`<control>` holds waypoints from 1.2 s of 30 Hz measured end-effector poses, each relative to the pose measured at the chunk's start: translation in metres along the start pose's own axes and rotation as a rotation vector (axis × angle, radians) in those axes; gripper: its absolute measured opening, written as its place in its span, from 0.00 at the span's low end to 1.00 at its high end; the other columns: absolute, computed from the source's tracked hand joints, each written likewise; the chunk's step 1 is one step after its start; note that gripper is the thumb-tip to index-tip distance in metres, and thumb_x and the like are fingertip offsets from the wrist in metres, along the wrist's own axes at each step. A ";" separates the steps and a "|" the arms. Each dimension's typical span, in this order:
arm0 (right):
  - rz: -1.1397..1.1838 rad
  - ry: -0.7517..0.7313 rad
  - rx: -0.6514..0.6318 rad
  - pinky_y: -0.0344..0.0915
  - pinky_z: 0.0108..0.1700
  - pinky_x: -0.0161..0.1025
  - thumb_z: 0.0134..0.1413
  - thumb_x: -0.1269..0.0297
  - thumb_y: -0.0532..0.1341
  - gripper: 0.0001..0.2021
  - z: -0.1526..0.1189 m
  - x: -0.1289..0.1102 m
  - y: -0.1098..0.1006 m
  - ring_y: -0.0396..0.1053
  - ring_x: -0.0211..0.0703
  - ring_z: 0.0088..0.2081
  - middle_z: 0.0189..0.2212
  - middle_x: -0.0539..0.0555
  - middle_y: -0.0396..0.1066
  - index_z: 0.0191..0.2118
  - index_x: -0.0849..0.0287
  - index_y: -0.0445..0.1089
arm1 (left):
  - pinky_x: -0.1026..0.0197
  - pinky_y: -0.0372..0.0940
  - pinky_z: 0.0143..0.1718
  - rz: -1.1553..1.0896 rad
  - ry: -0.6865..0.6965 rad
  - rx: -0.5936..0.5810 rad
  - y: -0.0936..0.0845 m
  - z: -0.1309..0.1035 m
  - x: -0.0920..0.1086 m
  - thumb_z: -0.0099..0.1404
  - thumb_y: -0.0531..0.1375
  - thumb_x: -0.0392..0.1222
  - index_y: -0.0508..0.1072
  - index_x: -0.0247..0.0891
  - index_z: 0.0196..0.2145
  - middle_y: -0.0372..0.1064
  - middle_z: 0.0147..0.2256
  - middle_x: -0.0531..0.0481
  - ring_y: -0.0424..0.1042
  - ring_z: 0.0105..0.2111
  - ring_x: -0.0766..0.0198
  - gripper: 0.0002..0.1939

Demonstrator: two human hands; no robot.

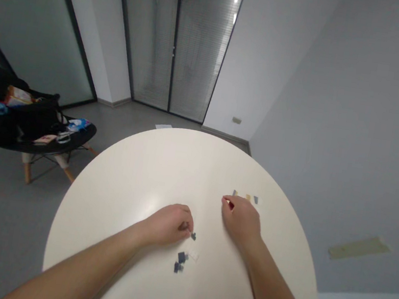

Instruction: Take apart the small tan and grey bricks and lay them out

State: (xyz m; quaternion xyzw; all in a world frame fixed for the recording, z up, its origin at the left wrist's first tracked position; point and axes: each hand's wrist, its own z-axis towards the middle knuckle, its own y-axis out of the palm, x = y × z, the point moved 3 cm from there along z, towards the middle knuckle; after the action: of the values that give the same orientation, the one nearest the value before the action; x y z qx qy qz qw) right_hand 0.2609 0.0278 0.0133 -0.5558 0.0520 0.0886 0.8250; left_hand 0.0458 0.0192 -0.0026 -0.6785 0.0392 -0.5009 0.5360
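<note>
My left hand (170, 224) is curled into a pinch low over the round table, its fingertips at a small dark grey piece (193, 236). Just nearer to me lie a black square piece (181, 257), another small black piece (176, 267) and a pale, nearly see-through piece (193, 255). My right hand (242, 217) has thumb and fingers closed together above the table, farther right. Whatever is between those fingers is hidden. Beyond its knuckles lie a grey piece (255, 200) and a small yellowish piece (248, 197), with another grey piece (235, 192) partly behind the hand.
The round cream table (168, 160) fills the middle. At the left stands a black chair (11, 143) bearing a black bag (41, 115) and several packets. Glass doors (199, 45) are at the back, with a white wall (356, 117) close on the right.
</note>
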 end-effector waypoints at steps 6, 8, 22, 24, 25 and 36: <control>0.140 -0.197 -0.032 0.61 0.39 0.38 0.60 0.64 0.55 0.11 -0.010 -0.029 0.003 0.68 0.43 0.34 0.29 0.53 0.74 0.37 0.57 0.75 | 0.64 0.60 0.38 -0.007 0.042 0.023 0.001 0.000 -0.001 0.54 0.57 0.31 0.75 0.38 0.30 0.70 0.32 0.51 0.68 0.34 0.64 0.08; 0.159 -0.209 -0.050 0.61 0.38 0.38 0.60 0.64 0.55 0.11 -0.011 -0.032 0.005 0.68 0.43 0.33 0.29 0.53 0.74 0.37 0.57 0.75 | 0.62 0.60 0.42 0.004 0.042 0.045 0.000 -0.001 -0.001 0.54 0.59 0.33 0.75 0.39 0.36 0.71 0.36 0.50 0.68 0.38 0.61 0.11; 0.350 -0.351 -0.042 0.61 0.35 0.37 0.60 0.63 0.56 0.10 -0.019 -0.040 0.007 0.68 0.40 0.29 0.27 0.52 0.73 0.39 0.57 0.75 | 0.66 0.56 0.27 -0.353 -0.192 0.128 0.004 0.000 -0.016 0.56 0.60 0.37 0.72 0.37 0.31 0.69 0.25 0.54 0.65 0.26 0.67 0.03; 0.380 -0.389 -0.035 0.61 0.34 0.36 0.60 0.61 0.56 0.11 -0.021 -0.042 0.007 0.67 0.39 0.28 0.25 0.52 0.72 0.41 0.57 0.74 | 0.66 0.57 0.28 -0.515 -0.217 0.215 0.005 0.002 -0.022 0.57 0.61 0.40 0.71 0.37 0.35 0.70 0.26 0.53 0.66 0.26 0.67 0.07; 0.391 -0.411 -0.040 0.61 0.34 0.36 0.60 0.60 0.57 0.11 -0.022 -0.044 0.006 0.67 0.38 0.27 0.25 0.52 0.71 0.43 0.57 0.73 | 0.66 0.57 0.28 -0.600 -0.219 0.243 0.006 0.003 -0.024 0.58 0.62 0.41 0.70 0.37 0.37 0.70 0.25 0.53 0.66 0.25 0.67 0.10; 0.453 -0.527 -0.037 0.62 0.34 0.35 0.57 0.62 0.61 0.09 -0.026 -0.057 0.005 0.68 0.38 0.30 0.29 0.51 0.72 0.44 0.55 0.71 | 0.62 0.64 0.35 -0.990 -0.199 0.241 0.007 0.008 -0.023 0.56 0.65 0.43 0.70 0.34 0.39 0.77 0.30 0.46 0.74 0.31 0.63 0.15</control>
State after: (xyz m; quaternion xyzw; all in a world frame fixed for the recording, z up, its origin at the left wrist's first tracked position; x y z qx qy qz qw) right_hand 0.2046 0.0008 0.0091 -0.5030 -0.0423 0.4106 0.7594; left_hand 0.0436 0.0354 -0.0215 -0.5937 -0.3956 -0.6284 0.3101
